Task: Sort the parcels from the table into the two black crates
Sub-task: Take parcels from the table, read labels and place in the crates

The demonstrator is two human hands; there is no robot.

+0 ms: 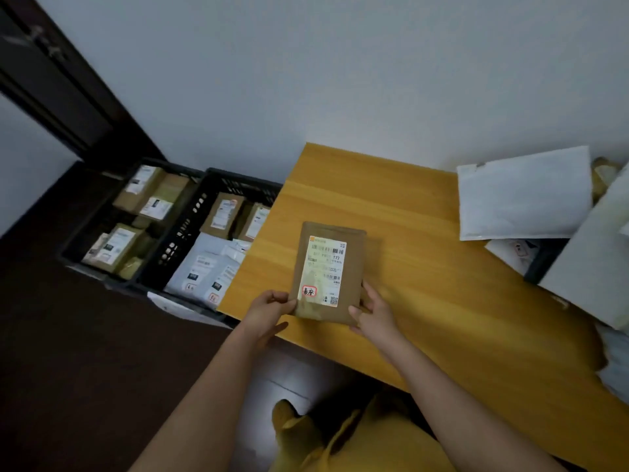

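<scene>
- A flat brown parcel is held above the near-left part of the yellow table, with its white label facing up.
- The left hand pinches the lower left corner, and the right hand grips the lower right edge; the fingers of both are curled onto the parcel.
- The parcel is judged to be light and thin, a little stiff like padded paper. The paper surface is probably not slippery, so a pinch at the edges is enough.
- The two black crates stand on the floor, left of the table: the near crate is touching the table edge, and the far crate is just beside it.
- Both crates already contain parcels, brown ones and white ones; open room is seen mostly on top of these.
- The left table edge must be passed on the way, and the crate rims lie lower than it.
- White mailers are lying at the right end of the table, well apart from the hands.
</scene>
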